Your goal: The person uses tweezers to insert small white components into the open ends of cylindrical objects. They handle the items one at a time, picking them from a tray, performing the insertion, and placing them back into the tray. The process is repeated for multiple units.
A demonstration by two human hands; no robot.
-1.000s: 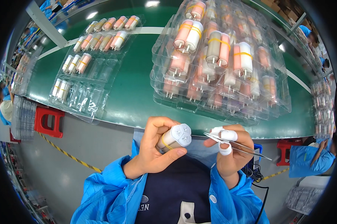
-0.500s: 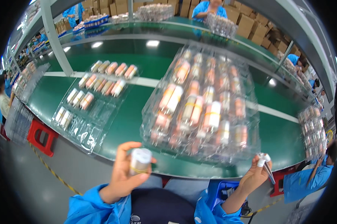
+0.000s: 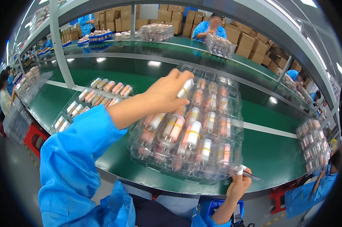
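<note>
My left hand (image 3: 167, 90) reaches over a stack of clear plastic trays (image 3: 237, 145), its fingers closed round a white-ended cylinder bundle (image 3: 185, 89) at the stack's far side. Paired cylinders, white, pink and tan with metal pins, fill many of the tray pockets; yellow bands circle several pairs, such as this white one (image 3: 192, 134). Beside the stack's near right corner is my right hand (image 3: 239, 185), with white covers on its fingertips. It grips a thin dark metal tool (image 3: 256, 177), perhaps tweezers, mostly hidden by the fingers.
Another clear tray with cylinders (image 3: 103, 92) lies to the left on the green worktable (image 3: 269, 155). A grey metal frame post (image 3: 61, 53) rises behind it. Below the right hand sits a blue bin (image 3: 216, 204). Red stools (image 3: 34, 138) flank the table; co-workers (image 3: 210, 30) sit across and right.
My left hand has carried the banded cylinders from the table's near edge forward and right over the stack. My right hand, still gripping the tool, now sits at the stack's near corner.
</note>
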